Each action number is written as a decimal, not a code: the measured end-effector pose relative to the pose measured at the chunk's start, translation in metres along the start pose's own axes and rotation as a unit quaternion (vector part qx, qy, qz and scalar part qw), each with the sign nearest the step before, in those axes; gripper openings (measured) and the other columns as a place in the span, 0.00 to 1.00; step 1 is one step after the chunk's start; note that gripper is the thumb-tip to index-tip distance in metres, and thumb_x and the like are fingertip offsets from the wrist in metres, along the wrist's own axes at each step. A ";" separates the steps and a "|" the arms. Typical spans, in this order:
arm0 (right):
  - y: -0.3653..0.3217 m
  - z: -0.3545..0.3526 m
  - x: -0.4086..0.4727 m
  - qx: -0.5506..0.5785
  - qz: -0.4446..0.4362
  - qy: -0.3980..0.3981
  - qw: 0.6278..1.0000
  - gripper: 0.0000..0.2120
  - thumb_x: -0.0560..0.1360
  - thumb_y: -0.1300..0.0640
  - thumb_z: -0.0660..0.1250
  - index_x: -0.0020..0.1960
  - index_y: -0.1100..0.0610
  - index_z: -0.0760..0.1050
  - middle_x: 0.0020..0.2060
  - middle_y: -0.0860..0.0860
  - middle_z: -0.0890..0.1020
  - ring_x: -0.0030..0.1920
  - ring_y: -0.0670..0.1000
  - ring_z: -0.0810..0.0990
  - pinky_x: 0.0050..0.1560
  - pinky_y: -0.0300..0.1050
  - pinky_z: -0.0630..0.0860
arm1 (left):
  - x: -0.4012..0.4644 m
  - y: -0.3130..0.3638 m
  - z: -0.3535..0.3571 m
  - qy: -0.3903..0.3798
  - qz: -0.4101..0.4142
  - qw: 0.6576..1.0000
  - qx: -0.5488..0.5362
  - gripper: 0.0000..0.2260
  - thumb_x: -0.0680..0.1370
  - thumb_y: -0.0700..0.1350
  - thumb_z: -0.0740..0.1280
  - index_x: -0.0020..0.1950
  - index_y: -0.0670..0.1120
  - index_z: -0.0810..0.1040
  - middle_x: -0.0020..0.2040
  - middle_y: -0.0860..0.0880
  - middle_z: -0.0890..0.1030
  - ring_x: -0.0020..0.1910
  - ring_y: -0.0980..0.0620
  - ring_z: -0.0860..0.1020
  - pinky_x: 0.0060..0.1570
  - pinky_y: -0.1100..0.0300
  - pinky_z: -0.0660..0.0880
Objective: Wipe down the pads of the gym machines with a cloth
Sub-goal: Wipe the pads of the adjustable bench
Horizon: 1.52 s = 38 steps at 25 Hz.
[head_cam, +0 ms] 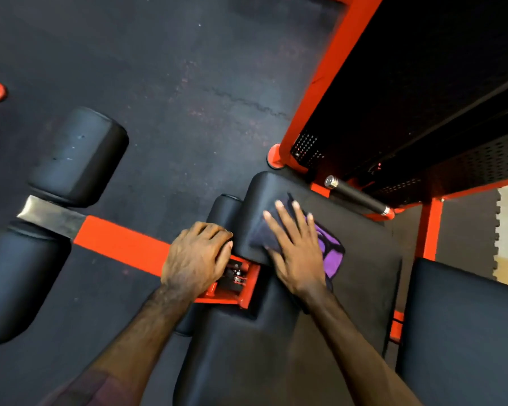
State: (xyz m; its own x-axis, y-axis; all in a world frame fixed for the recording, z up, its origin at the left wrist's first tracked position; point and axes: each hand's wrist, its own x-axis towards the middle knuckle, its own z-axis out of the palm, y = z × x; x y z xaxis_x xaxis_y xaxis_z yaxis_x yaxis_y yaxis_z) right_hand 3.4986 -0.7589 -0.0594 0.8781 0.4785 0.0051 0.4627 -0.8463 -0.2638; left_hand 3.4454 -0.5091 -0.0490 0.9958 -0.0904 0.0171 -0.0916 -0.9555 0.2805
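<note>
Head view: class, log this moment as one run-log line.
right hand: flat on purple cloth | black padded seat: being wiped | left hand: resting by red bracket

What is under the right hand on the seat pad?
Under the right hand lies a purple and dark cloth, pressed flat on the black seat pad. The cloth's middle is covered by the hand.
</note>
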 end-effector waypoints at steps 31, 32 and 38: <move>-0.043 0.009 0.104 -0.143 -0.321 -0.126 0.928 0.27 0.84 0.37 0.52 0.58 0.51 0.86 0.62 0.48 0.85 0.72 0.55 0.76 0.79 0.64 0.60 | -0.026 -0.048 -0.016 0.029 -0.061 0.997 -0.026 0.27 0.84 0.68 0.50 0.56 0.53 0.83 0.51 0.54 0.86 0.51 0.48 0.83 0.69 0.47 0.69; -0.032 0.006 0.113 -0.152 -0.308 -0.109 0.933 0.27 0.83 0.36 0.54 0.56 0.51 0.86 0.59 0.49 0.86 0.70 0.55 0.77 0.78 0.64 0.62 | -0.026 -0.048 -0.015 0.030 -0.061 0.997 -0.025 0.27 0.83 0.68 0.50 0.56 0.54 0.83 0.50 0.54 0.86 0.51 0.48 0.83 0.69 0.47 0.69; -0.069 0.017 0.130 -0.268 -0.253 -0.195 0.909 0.28 0.83 0.36 0.52 0.50 0.52 0.86 0.51 0.51 0.87 0.57 0.56 0.81 0.65 0.59 0.68 | -0.027 -0.051 -0.010 0.043 -0.061 0.997 -0.031 0.22 0.83 0.67 0.57 0.56 0.54 0.83 0.51 0.55 0.86 0.50 0.49 0.83 0.70 0.46 0.69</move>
State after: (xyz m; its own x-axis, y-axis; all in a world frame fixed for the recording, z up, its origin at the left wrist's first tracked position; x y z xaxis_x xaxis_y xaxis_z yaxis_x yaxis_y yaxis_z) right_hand 3.5783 -0.6340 -0.0572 0.4740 0.7964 -0.3756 0.8804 -0.4364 0.1856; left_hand 3.4229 -0.4552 -0.0544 0.9968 0.0529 0.0603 0.0290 -0.9384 0.3443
